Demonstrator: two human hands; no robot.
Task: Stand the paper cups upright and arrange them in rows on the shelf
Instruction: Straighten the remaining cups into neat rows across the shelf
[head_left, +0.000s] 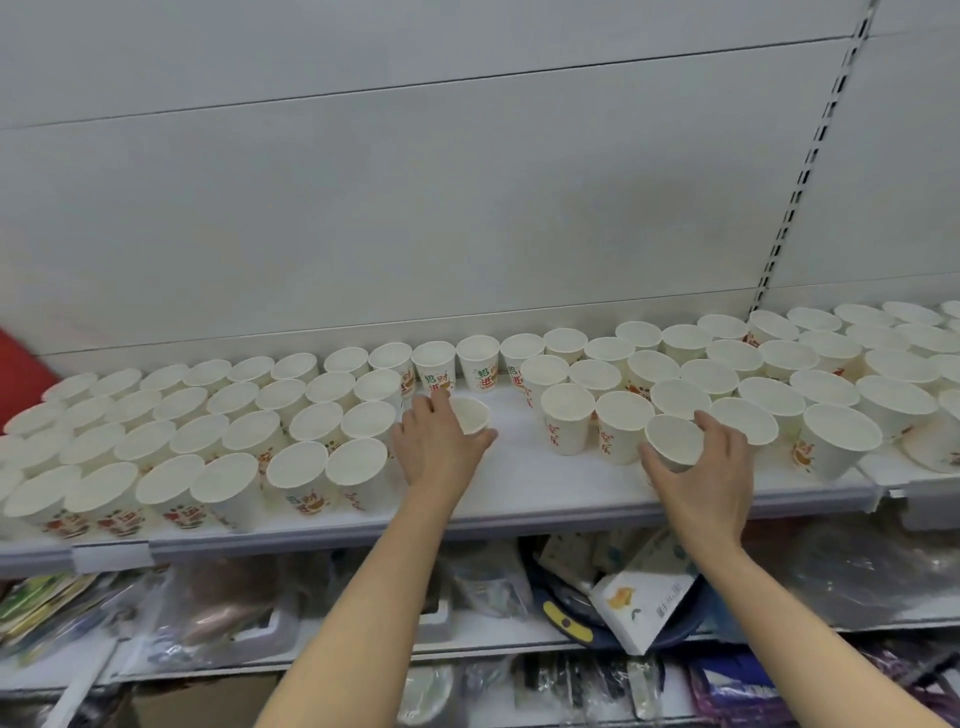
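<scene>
White paper cups with red and green print stand upright in rows on the white shelf (524, 499). One block of cups (218, 431) fills the left, another block (753, 374) the right, with a bare gap between them. My left hand (441, 441) grips one cup (470, 413) in the gap, next to the left block. My right hand (701, 478) holds another cup (672, 439) at the front left corner of the right block. A single back row of cups (478, 358) runs behind the gap.
The grey back wall rises behind the shelf, with a slotted upright (795, 218) at the right. A lower shelf holds packaged goods, a tissue pack (644, 603) and plastic bags. A red thing (15, 374) shows at the far left.
</scene>
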